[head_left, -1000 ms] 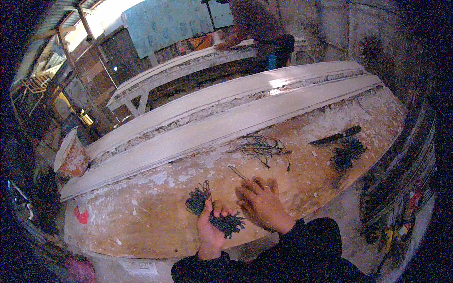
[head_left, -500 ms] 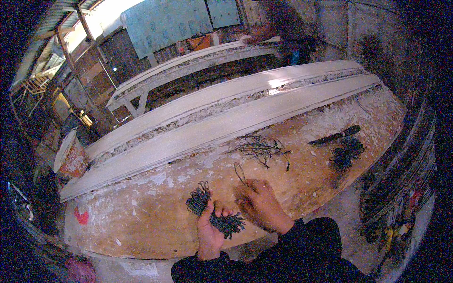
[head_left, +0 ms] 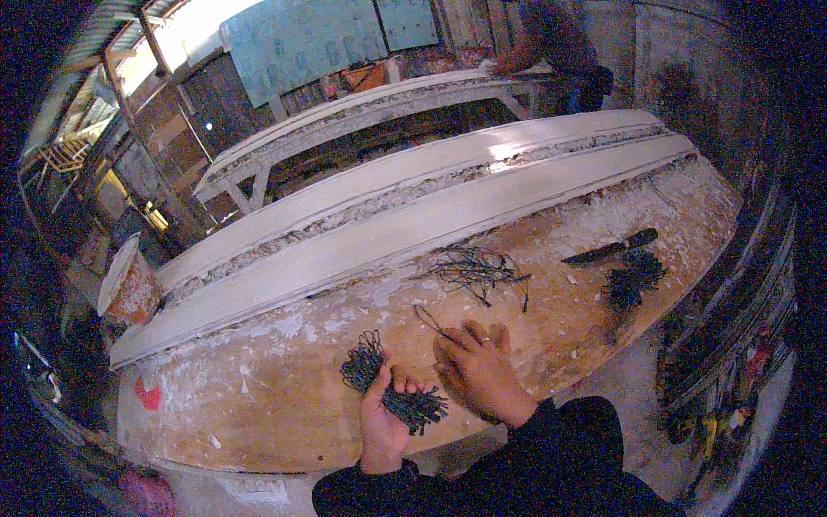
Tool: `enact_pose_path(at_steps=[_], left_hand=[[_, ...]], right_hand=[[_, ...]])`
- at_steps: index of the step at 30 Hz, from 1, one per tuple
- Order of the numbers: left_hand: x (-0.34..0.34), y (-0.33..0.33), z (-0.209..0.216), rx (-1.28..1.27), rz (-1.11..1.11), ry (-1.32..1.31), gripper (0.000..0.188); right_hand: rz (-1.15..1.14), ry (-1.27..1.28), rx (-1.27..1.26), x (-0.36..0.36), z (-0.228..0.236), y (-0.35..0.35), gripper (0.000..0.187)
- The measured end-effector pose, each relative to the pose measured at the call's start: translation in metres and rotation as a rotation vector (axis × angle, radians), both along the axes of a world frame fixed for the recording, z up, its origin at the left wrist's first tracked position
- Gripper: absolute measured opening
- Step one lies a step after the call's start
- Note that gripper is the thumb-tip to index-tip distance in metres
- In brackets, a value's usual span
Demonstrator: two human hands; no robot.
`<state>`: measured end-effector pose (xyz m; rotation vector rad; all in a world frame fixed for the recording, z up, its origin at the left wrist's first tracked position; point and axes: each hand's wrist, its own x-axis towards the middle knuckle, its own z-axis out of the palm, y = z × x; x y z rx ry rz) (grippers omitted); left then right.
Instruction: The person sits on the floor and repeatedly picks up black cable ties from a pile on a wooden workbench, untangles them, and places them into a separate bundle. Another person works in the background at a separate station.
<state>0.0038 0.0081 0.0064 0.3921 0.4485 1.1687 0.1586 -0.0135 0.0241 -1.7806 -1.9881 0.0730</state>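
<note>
My left hand [head_left: 386,422] is closed round a bundle of dark looped cords [head_left: 362,365]; the loops stick out at the top and the cut ends at the lower right. My right hand [head_left: 484,369], just to its right, pinches a single cord loop [head_left: 428,319] whose rounded end points up and left. Beyond the right hand, a loose tangle of similar cords [head_left: 479,270] lies on the wooden board [head_left: 284,405]. Farther right on the board rest a dark-handled knife [head_left: 612,247] and another dark bundle of cords [head_left: 634,279].
Two long white moulded strips [head_left: 413,226] run along the far side of the board. A paint-spattered bucket [head_left: 133,289] stands at the left. Behind is a second white-topped bench [head_left: 345,105], with another person [head_left: 560,52] at its right end. A pink container [head_left: 146,494] sits low at the left.
My right hand has turned slightly, its fingers spreading a little, and the cord loop has tipped left and down. My left hand stays still. The other person has shifted right.
</note>
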Motion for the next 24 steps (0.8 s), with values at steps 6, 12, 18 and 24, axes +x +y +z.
enact_pose_path(at_steps=[6, 12, 18, 24], left_hand=[[0.0012, -0.0004, 0.0017, 0.009, 0.014, 0.001, 0.024], [0.0021, -0.0018, 0.0043, 0.006, 0.015, 0.012, 0.018], [0.0012, -0.0025, 0.0005, -0.101, 0.005, 0.018, 0.011], [0.0036, -0.0036, 0.0013, 0.012, 0.039, 0.203, 0.011]], right_hand=[[-0.009, 0.01, 0.015, -0.0011, 0.0018, 0.0006, 0.036], [0.069, 0.2, 0.048, 0.0002, -0.0031, 0.0021, 0.032], [0.171, 0.463, 0.192, 0.0023, -0.0054, 0.0072, 0.021], [0.2, 0.475, 0.132, 0.004, -0.0001, 0.0008, 0.025]])
